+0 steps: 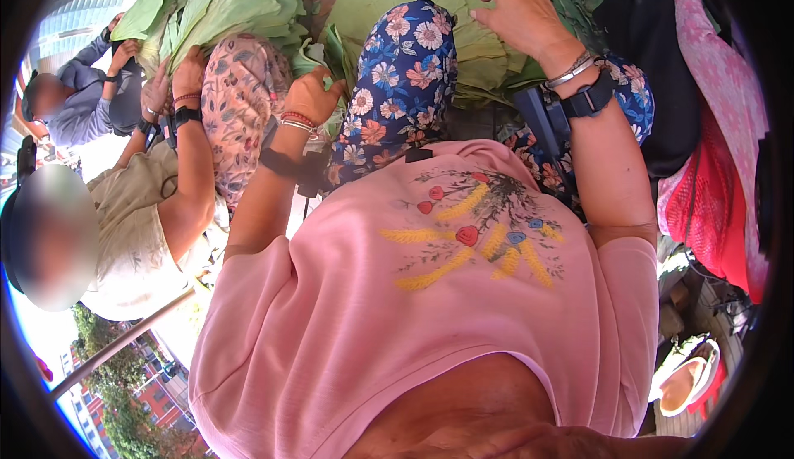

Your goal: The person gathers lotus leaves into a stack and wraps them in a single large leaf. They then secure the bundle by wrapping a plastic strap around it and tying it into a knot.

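Observation:
A broad flat stack of large green leaves [397,0] lies before me, its edges yellowish. My right hand [521,18] is over the stack's right side, thumb and forefinger apart, with nothing visible between them. On the left, my left hand [313,96] is beside upright, curled green leaves [335,49] next to my knee. Its fingers bend away from view, so any grip on a leaf is hidden. Both wrists carry bracelets and black strapped devices, the right device [543,130] the plainer to see. My knee in blue floral trousers [403,62] covers part of the stack.
At left, a co-worker's hands [186,77] are at a large bundle of leaves [242,12]. Farther off, another person [87,99] handles a leaf. At right are a black-clad leg [651,62] and pink and red cloth [713,180]. Pale shoes [688,378] stand lower right.

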